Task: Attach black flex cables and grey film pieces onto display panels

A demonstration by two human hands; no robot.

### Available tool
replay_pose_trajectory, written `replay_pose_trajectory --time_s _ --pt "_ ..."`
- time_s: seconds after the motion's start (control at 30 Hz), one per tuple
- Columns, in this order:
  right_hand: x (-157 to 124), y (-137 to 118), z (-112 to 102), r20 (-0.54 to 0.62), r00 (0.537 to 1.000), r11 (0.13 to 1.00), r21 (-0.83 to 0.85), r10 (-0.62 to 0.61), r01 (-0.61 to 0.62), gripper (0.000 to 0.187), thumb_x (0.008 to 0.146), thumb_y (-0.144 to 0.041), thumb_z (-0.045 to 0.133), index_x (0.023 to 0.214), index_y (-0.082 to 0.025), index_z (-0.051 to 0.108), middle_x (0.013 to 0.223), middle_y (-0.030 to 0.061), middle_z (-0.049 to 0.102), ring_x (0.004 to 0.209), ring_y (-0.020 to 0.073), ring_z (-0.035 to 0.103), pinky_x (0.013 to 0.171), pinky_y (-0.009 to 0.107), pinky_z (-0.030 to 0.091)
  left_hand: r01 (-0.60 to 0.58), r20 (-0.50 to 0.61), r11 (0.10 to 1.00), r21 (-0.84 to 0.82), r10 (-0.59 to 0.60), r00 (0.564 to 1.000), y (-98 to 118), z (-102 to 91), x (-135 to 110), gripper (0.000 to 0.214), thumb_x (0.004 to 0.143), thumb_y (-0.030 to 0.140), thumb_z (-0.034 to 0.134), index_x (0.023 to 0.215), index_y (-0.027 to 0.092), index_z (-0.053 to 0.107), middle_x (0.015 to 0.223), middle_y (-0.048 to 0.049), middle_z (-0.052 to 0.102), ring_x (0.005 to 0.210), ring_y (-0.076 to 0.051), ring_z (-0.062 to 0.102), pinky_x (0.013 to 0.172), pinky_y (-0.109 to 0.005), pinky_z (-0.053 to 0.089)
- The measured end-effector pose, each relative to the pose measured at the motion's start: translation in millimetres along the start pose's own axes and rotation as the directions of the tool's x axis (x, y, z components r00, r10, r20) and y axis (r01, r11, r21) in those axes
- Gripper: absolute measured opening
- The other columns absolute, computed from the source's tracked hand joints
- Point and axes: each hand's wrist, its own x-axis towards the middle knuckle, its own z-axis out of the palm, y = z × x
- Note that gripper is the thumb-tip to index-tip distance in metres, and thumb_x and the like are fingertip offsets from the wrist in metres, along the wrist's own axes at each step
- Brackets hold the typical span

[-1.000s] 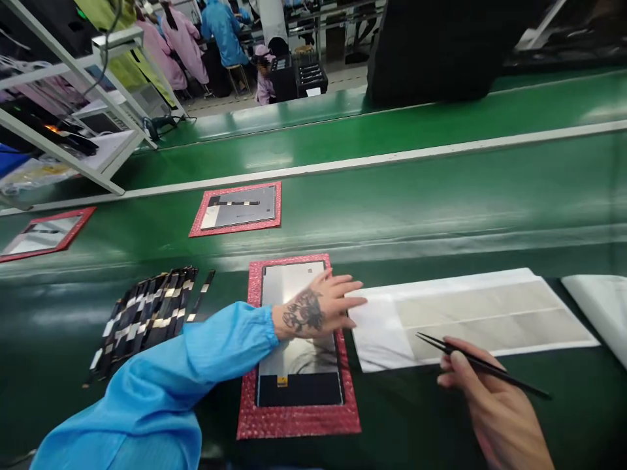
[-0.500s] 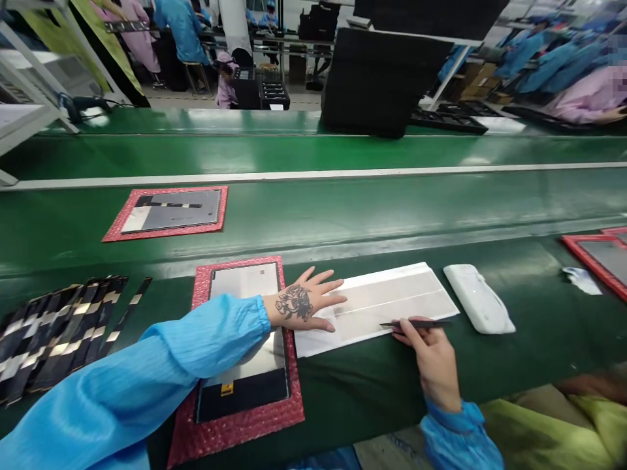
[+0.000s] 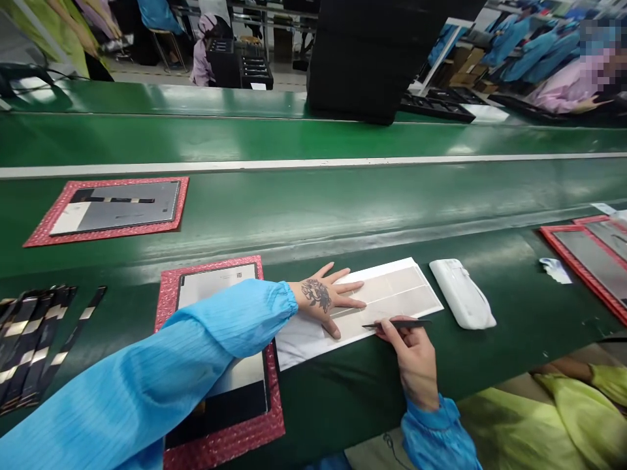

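My left hand (image 3: 327,297), tattooed on the back, lies flat with fingers spread on a white sheet (image 3: 392,294) carrying pale rectangular film pieces. My right hand (image 3: 411,352) grips black tweezers (image 3: 399,324), whose tip touches the sheet just right of my left fingers. Under my blue left sleeve sits a panel (image 3: 215,284) in a red bubble-wrap tray (image 3: 169,287).
A white pouch (image 3: 461,301) lies right of the sheet. Black and gold strips (image 3: 29,339) are fanned at the far left. Another trayed panel (image 3: 112,207) rests on the green belt (image 3: 343,202); more red trays (image 3: 582,261) at right. People work in the background.
The view has swung right and pulled back. My left hand slid from the panel further onto the white sheet, and the tweezers came down to the sheet beside it.
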Motion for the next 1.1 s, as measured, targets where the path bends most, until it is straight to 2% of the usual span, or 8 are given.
replay_pose_trajectory --time_s 0.2,0.4,0.57,0.7,0.8,0.97,1.03,1.1 --pt "-0.9 -3.0 -2.4 -0.023 1.0 1.0 -0.011 -0.008 0.008 0.03 0.065 -0.038 0.082 0.08 -0.02 0.063 0.075 0.0 0.07 0.072 0.0183 0.069 0.066 0.028 0.061 -0.031 -0.009 0.999 -0.021 0.031 0.999 0.0 -0.1 1.2 0.087 0.068 0.059 0.077 0.144 0.034 0.044 0.159 -0.0025 0.02 0.146 -0.041 0.007 0.119 -0.06 -0.002" --pt "-0.9 -7.2 0.3 0.0 1.0 1.0 -0.009 0.01 -0.01 0.033 0.062 -0.04 0.083 0.078 -0.02 0.063 0.073 0.0009 0.072 0.075 0.0211 0.07 0.068 0.032 0.062 -0.035 -0.039 0.999 -0.042 0.033 0.999 -2.8 2.0 0.1 0.084 0.068 0.06 0.076 0.142 0.036 0.046 0.158 -0.0002 0.022 0.146 -0.041 0.009 0.119 -0.059 0.0" --pt "3.7 -8.7 2.0 0.018 0.999 1.0 -0.003 0.031 -0.031 0.033 0.064 -0.041 0.082 0.079 -0.019 0.063 0.072 0.0018 0.073 0.07 0.0201 0.071 0.063 0.029 0.061 -0.031 -0.023 0.999 -0.043 0.03 0.999 1.5 -1.3 -1.6 0.084 0.069 0.059 0.076 0.143 0.036 0.045 0.158 -0.0003 0.021 0.146 -0.041 0.007 0.12 -0.058 -0.002" --pt "2.0 -10.7 1.9 0.037 0.999 1.0 -0.015 0.003 -0.002 0.031 0.064 -0.039 0.083 0.079 -0.02 0.063 0.071 0.0009 0.073 0.065 0.0171 0.069 0.062 0.027 0.059 0.049 0.008 0.992 -0.114 -0.048 0.999 8.2 -6.8 -1.0 0.054 0.093 0.058 0.045 0.141 0.034 0.048 0.158 0.0011 0.023 0.148 -0.035 0.004 0.118 -0.06 -0.007" --pt "-19.9 -19.0 -0.9 0.076 0.997 0.999 -0.041 -0.031 0.035 0.026 0.063 -0.037 0.083 0.074 -0.022 0.065 0.069 0.0002 0.072 0.059 0.0159 0.066 0.059 0.026 0.057 0.1 0.04 0.978 -0.186 -0.094 0.995 9.3 -10.1 0.7 0.045 0.101 0.047 0.029 0.138 0.036 0.051 0.155 0.0035 0.029 0.148 -0.032 0.006 0.119 -0.059 -0.003" --pt "-79.9 -46.7 -8.1 0.332 0.938 0.992 -0.047 -0.098 0.12 0.013 0.065 -0.034 0.08 0.068 -0.028 0.07 0.064 0.0023 0.071 0.063 0.0229 0.067 0.057 0.034 0.06 0.049 0.055 0.999 -0.021 -0.048 0.997 8.1 -7.3 2.3 0.044 0.097 0.035 0.044 0.142 0.035 0.047 0.158 0.0032 0.024 0.148 -0.033 0.004 0.119 -0.059 -0.004" --pt "-92.2 -54.8 -7.9 0.249 0.967 0.997 -0.051 -0.049 0.064 0.015 0.065 -0.037 0.081 0.069 -0.028 0.069 0.064 0.0015 0.07 0.062 0.0218 0.066 0.056 0.033 0.059 0.051 -0.001 0.997 0.063 -0.051 0.999 13.1 -5.3 0.7 0.051 0.093 0.032 0.053 0.144 0.034 0.043 0.159 0.0021 0.021 0.148 -0.035 0.003 0.117 -0.063 -0.004" --pt "-94.1 -57.7 -4.9 0.127 0.991 0.997 -0.072 0.035 -0.026 0.024 0.062 -0.042 0.083 0.07 -0.026 0.068 0.066 0.0016 0.07 0.059 0.0197 0.065 0.054 0.03 0.059 0.049 -0.15 0.994 0.094 -0.034 0.988 23.5 -6.2 -7.0 0.057 0.09 0.03 0.061 0.144 0.032 0.044 0.159 -0.0011 0.021 0.148 -0.037 0.006 0.116 -0.065 -0.003"
